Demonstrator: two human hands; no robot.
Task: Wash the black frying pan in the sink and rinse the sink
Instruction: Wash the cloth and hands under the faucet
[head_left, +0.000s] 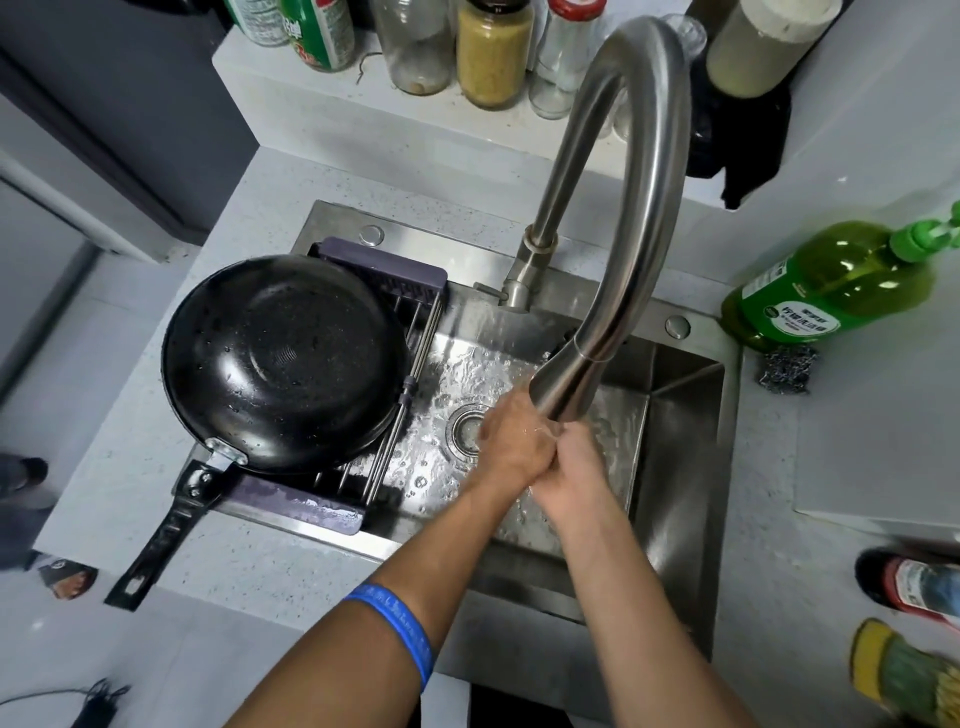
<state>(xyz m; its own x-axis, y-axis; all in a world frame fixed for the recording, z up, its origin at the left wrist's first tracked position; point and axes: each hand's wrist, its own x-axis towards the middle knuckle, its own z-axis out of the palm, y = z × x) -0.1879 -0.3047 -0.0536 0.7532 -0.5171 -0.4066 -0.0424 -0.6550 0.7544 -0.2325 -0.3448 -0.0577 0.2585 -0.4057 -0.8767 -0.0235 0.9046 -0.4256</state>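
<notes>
Hands clasped under tap; frying pan handle points toward viewer.

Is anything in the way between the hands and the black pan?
Nothing visible. The black frying pan lies upside down on the drying rack at the sink's left end; the left hand and right hand are pressed together under the faucet.

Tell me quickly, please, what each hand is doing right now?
Left hand: under the tap, pressed against the right hand; grip cannot be told.
Right hand: against the left hand; also cannot be told.
</notes>
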